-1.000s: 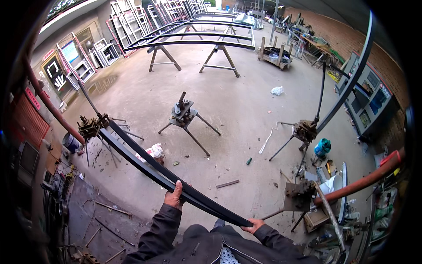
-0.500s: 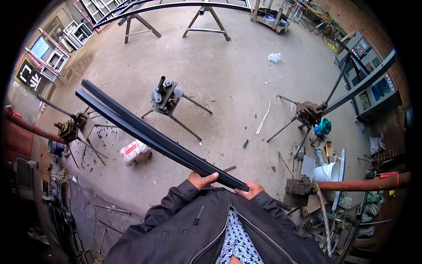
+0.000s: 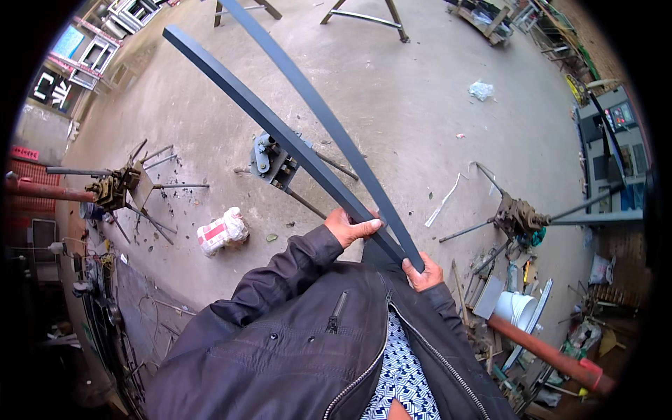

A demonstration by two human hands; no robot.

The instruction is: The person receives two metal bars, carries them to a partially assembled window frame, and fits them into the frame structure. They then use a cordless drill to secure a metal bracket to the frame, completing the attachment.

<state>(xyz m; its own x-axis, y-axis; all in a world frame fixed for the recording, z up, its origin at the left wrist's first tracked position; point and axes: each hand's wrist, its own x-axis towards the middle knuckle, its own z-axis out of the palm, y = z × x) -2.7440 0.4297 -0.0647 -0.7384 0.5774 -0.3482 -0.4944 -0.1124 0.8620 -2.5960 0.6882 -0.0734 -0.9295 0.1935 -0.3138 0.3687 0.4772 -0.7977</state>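
Observation:
Two long dark grey metal bars stretch away from my body and spread apart toward their far ends. My left hand is closed around the left bar, a little way up from its near end, thumb on top. At the near end of the right bar, my right hand grips with the thumb beside the left bar's end. Close to my hands the bars lie side by side with a narrow gap. Beneath the left bar, partly covered by it, stands a small metal bending device on legs.
A wrapped white-and-red bundle lies on the floor. Legged metal stands are at left and right. A white bucket and scraps sit at lower right, near a red pipe. Trestle legs rise at the far side.
The bars, close together before, have fanned apart and swung to point farther ahead. Both hands have moved up and right in the picture, and the view has shifted.

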